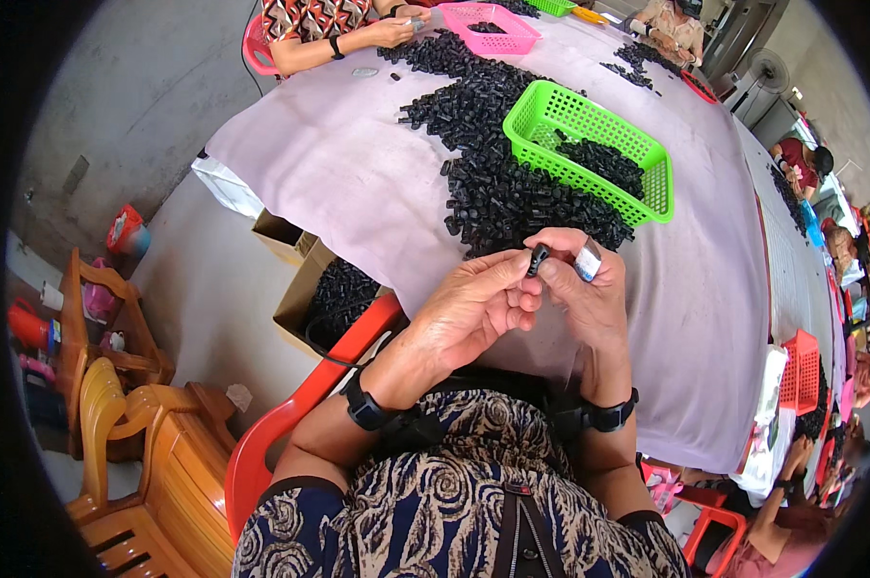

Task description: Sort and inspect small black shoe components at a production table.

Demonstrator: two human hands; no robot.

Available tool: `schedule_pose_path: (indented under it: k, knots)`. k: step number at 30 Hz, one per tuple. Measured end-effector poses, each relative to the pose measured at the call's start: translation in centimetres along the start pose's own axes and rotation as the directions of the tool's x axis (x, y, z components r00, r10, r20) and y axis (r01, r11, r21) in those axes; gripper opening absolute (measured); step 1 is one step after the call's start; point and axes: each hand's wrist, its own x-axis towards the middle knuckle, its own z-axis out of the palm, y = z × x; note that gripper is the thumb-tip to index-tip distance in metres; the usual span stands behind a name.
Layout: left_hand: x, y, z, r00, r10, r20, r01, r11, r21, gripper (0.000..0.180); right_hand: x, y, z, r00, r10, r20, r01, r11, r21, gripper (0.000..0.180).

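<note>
Just in front of my body, both hands meet at a small black plastic part (537,258). My left hand (473,306) pinches it between thumb and fingertips, the other fingers curled. My right hand (594,294) is closed, its thumb pressed against the part. Between that thumb and forefinger sits a thin, shiny, blade-like metal piece (588,260); its far end is hidden in the fingers. Beyond my hands a heap of black parts (488,144) spreads over the cloth. A green perforated basket (589,108) with more such parts rests against the heap.
A pale cloth (319,144) covers the table. Cardboard boxes (295,303), one holding black parts, stand below its left edge. A red chair (305,400) and wooden chairs (180,453) are at left. Co-workers handle parts across the table, near a pink basket (502,40); others sit at right.
</note>
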Motion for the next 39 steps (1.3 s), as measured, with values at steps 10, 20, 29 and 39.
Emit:
schedule_pose_path:
  k: [10, 20, 29, 39]
  knots:
    - [0.7, -0.8, -0.9, 0.998, -0.059, -0.015, 0.059, 0.998, 0.013, 0.02, 0.3, 0.0, 0.4, 0.998, 0.017, -0.065, -0.019, 0.999, -0.026, 0.007]
    - [1.4, -1.5, -1.8, 0.996, -0.087, -0.015, 0.088, 0.993, 0.076, 0.02, 0.9, 0.1, -1.9, 0.937, -0.006, -0.348, -0.079, 0.97, -0.229, 0.01]
    - [1.9, -0.9, -3.2, 0.998, -0.016, -0.065, 0.015, 1.0, -0.016, 0.015, 7.8, -0.9, -10.3, 0.787, -0.447, -0.424, -0.099, 0.588, -0.803, 0.014]
    - [1.7, -0.3, -3.1, 0.992, 0.022, -0.126, -0.024, 1.0, -0.015, 0.013, 2.0, 3.9, -6.9, 0.998, 0.015, -0.056, -0.057, 0.491, -0.869, 0.009]
